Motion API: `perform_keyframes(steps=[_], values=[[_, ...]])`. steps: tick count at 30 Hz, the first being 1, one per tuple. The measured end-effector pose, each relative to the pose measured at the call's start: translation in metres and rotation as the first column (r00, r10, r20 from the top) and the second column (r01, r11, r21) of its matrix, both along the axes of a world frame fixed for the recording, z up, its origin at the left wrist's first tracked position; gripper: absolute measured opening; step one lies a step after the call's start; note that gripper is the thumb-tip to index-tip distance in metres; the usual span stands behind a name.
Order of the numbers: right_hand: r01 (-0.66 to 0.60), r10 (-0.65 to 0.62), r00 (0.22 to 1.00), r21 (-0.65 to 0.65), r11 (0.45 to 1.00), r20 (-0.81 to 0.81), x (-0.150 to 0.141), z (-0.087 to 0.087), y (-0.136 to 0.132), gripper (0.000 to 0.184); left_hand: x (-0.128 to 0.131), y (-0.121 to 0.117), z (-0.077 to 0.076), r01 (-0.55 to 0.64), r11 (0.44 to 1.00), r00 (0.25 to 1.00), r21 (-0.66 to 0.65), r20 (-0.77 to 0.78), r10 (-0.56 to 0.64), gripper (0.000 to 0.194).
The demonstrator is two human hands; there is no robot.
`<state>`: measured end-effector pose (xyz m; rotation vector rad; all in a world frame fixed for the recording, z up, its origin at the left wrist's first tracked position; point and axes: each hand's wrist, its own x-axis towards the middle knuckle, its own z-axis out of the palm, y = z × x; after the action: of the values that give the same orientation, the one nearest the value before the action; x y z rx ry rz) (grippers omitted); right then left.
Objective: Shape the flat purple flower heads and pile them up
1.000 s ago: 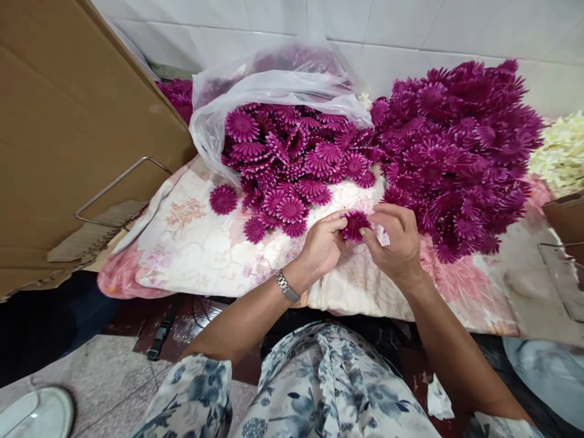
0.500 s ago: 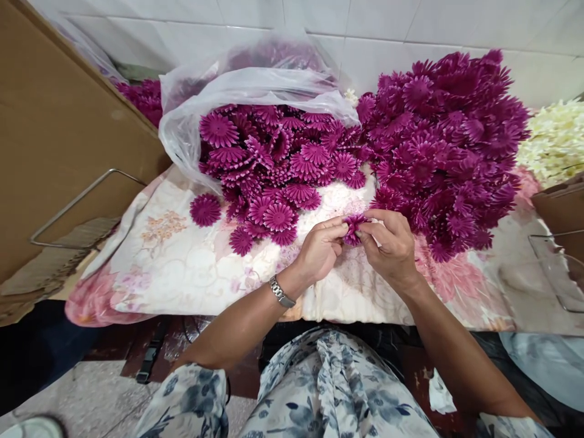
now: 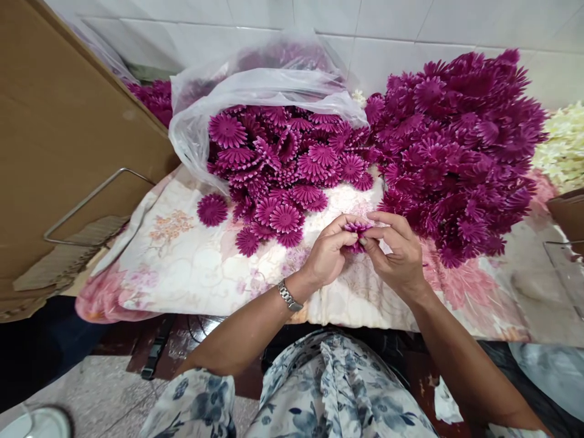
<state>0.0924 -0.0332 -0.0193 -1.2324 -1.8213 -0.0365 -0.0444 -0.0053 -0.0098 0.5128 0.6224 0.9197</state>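
Note:
Between my two hands is a small purple artificial flower, held just above the flowered tablecloth. My left hand pinches it from the left, thumb in front. From the right, my right hand grips its edge between thumb and fingers. The fingertips hide part of the petals. Ahead and to the left, a heap of flat purple flower heads spills from a clear plastic bag. Beyond my right hand rises a big pile of fuller purple flowers.
A cardboard box with a wire handle stands at the left edge. Another carton is at the far right, below cream flowers. White wall tiles close off the back. One flower head lies apart.
The whole view has shifted slightly, so things sit farther right. My left fingers have wrapped farther around the flower, which has turned a little. Both hands still hold it.

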Motion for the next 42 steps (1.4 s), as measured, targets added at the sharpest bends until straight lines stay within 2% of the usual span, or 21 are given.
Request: perform_keyframes(steps=[6, 10, 15, 19, 26, 30, 34, 37, 39, 42], values=[[0.018, -0.017, 0.997, -0.010, 1.000, 0.076, 0.003, 0.001, 0.001, 0.004, 0.000, -0.001, 0.001, -0.022, 1.000, 0.999, -0.020, -0.034, 0.022, 0.026], [0.038, -0.042, 0.986, 0.026, 0.999, 0.160, 0.005, -0.002, 0.003, 0.008, 0.000, -0.001, -0.002, 0.013, 0.998, 1.000, -0.059, 0.005, -0.013, 0.032], [0.020, -0.037, 0.985, 0.104, 0.994, 0.168, 0.006, -0.002, 0.003, 0.010, 0.000, -0.001, -0.003, 0.045, 0.996, 0.999, -0.075, 0.027, -0.043, 0.032], [0.015, -0.016, 0.998, 0.012, 1.000, 0.069, 0.006, 0.003, -0.001, 0.008, 0.000, -0.001, -0.002, 0.055, 0.995, 0.999, -0.081, 0.005, -0.054, 0.030], [0.000, -0.020, 0.991, -0.144, 0.990, -0.132, 0.005, 0.004, -0.008, 0.003, 0.003, -0.004, -0.001, 0.011, 1.000, 1.000, 0.029, -0.014, -0.011, 0.023], [-0.075, -0.009, 0.936, -0.224, 0.972, -0.352, 0.006, -0.002, -0.009, 0.004, 0.006, -0.005, -0.001, -0.056, 0.994, 0.997, 0.098, -0.056, 0.061, 0.018], [-0.170, 0.001, 0.831, -0.253, 0.953, -0.556, 0.012, -0.009, -0.008, 0.006, 0.006, -0.003, -0.003, -0.111, 0.986, 0.986, 0.124, -0.109, 0.125, 0.018], [-0.183, -0.014, 0.811, -0.276, 0.944, -0.585, 0.016, -0.010, -0.009, 0.006, 0.001, -0.002, -0.003, -0.062, 0.993, 0.988, 0.103, -0.136, 0.076, 0.016], [-0.160, -0.019, 0.839, -0.280, 0.947, -0.544, 0.017, -0.008, -0.011, 0.006, -0.001, -0.002, -0.002, 0.015, 0.992, 0.982, 0.128, -0.189, 0.010, 0.008], [-0.109, -0.017, 0.894, -0.255, 0.961, -0.447, 0.015, -0.003, -0.013, 0.003, -0.003, -0.005, -0.001, 0.139, 0.969, 0.952, 0.203, -0.299, -0.074, 0.016]])
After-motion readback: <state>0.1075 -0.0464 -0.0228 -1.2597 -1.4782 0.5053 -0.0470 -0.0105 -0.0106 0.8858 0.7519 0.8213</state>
